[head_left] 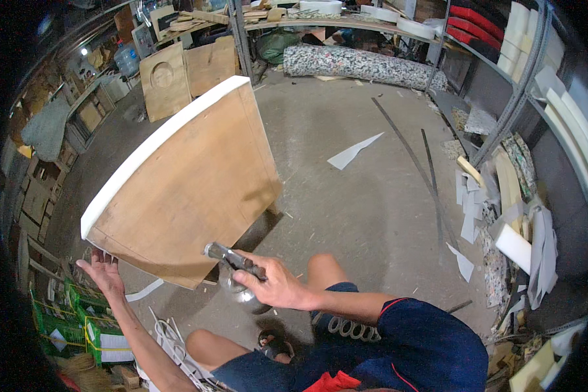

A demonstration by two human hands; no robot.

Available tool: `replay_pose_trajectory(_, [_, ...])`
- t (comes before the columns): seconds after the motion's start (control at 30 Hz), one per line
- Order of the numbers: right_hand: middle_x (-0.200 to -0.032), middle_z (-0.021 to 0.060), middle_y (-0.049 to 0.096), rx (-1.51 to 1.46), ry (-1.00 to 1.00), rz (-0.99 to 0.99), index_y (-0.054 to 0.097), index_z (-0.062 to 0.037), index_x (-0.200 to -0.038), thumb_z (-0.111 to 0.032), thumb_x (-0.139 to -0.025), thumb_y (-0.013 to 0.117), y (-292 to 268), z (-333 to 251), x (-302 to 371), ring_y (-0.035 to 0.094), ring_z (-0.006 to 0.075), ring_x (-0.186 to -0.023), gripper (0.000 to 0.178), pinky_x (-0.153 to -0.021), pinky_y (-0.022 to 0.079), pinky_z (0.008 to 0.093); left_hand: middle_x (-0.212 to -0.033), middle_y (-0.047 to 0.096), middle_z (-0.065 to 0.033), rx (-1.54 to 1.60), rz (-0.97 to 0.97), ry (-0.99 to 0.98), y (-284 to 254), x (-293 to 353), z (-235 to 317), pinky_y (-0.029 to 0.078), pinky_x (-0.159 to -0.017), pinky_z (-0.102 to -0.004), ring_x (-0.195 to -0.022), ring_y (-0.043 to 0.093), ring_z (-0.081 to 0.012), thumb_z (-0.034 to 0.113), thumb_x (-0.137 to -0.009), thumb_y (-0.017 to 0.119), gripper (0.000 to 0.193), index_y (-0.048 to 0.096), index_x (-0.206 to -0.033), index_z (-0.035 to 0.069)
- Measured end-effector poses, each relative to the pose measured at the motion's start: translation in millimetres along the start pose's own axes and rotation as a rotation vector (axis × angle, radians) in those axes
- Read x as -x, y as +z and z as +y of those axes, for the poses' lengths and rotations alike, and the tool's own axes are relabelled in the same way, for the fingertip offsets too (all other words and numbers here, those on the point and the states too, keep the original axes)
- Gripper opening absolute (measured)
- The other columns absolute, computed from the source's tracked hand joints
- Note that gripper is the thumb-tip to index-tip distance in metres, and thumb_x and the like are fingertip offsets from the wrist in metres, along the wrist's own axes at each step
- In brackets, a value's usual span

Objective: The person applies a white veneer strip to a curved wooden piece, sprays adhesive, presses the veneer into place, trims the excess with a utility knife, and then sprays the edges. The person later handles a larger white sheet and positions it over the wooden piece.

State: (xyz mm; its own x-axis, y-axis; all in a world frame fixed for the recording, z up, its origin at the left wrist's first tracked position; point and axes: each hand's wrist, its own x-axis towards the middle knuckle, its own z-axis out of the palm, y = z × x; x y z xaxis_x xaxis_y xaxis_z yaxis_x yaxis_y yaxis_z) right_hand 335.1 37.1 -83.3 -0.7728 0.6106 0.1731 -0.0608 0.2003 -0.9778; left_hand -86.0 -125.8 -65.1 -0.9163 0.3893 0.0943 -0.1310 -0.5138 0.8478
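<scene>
A large curved plywood panel (183, 189) with a white foam strip (153, 140) along its upper left edge stands tilted in front of me. My right hand (277, 284) is closed round the handle of a metal spray gun (232, 255) with a round silver cup under it. The gun's nozzle points at the panel's lower part, close to its surface. By the panel's lower left corner, my left hand (106, 276) is open, palm up, with its fingers apart. Its fingertips reach the underside of the edge; whether they bear the panel's weight I cannot tell.
Green strapped packages (98, 326) and white tubing (170, 333) lie at the lower left. White scraps (356, 151) and dark strips (405, 140) are on the floor. Foam offcuts (513, 245) crowd the right shelf, and a speckled foam roll (362, 65) lies at the back.
</scene>
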Motion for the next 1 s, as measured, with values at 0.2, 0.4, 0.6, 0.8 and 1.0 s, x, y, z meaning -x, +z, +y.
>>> replay_pose_trajectory(0.2, [-0.087,0.0134,0.07,-0.051,0.054,0.023,0.059,-0.0002,-0.126,-0.021,-0.095,0.061,35.5,-5.3,2.2,0.061,0.0145,-0.077,0.038,-0.067,0.051,0.0352,-0.154,0.032,-0.0183,-0.122,-0.008,-0.075,-1.2,-5.5,26.9,0.029,-0.113,-0.0501,-0.138,0.036,-0.0351,0.075,-0.093,0.024,0.094,0.031,-0.149,0.0])
replay_pose_trajectory(0.4, [-0.064,0.0005,0.058,-0.24,0.082,0.0,0.068,-0.0005,-0.097,-0.032,-0.101,0.054,93.9,-11.6,11.7,0.049,0.0056,-0.052,0.035,-0.046,0.037,0.0232,-0.143,0.039,-0.0339,-0.451,-0.284,-0.058,-8.3,-24.5,58.7,0.031,-0.113,-0.0493,-0.131,0.043,-0.0372,0.085,-0.085,0.013,0.114,0.024,-0.149,-0.008])
replay_pose_trajectory(0.6, [-0.086,0.009,0.067,-0.203,0.054,0.034,0.062,0.0026,-0.109,-0.038,-0.103,0.045,163.4,-38.6,-6.7,0.051,0.0106,-0.051,0.044,-0.044,0.04,0.0256,-0.121,0.058,-0.0306,-0.517,-0.468,-0.043,-18.1,-39.2,63.8,0.05,-0.098,-0.0407,-0.108,0.063,-0.0316,0.083,-0.086,0.01,0.113,0.027,-0.146,-0.011])
replay_pose_trajectory(0.8, [-0.091,0.0105,0.067,-0.222,-0.035,0.013,0.059,0.0019,-0.113,-0.041,-0.103,0.046,200.4,-74.3,-25.5,0.05,0.011,-0.051,0.046,-0.044,0.041,0.026,-0.128,0.059,-0.0241,-0.505,-0.572,-0.125,-30.7,-49.0,68.5,0.042,-0.105,-0.0424,-0.115,0.059,-0.0327,0.084,-0.086,0.009,0.112,0.028,-0.148,-0.008])
replay_pose_trajectory(1.0, [-0.091,0.0121,0.067,-0.27,-0.132,0.019,0.058,0.0014,-0.113,-0.044,-0.103,0.047,211.1,-89.1,-39.0,0.05,0.0107,-0.051,0.047,-0.043,0.041,0.0246,-0.144,0.046,-0.021,-0.304,-0.464,-0.265,-48.1,-24.5,11.7,0.032,-0.111,-0.0516,-0.127,0.049,-0.0345,0.084,-0.085,0.007,0.112,0.027,-0.148,-0.007])
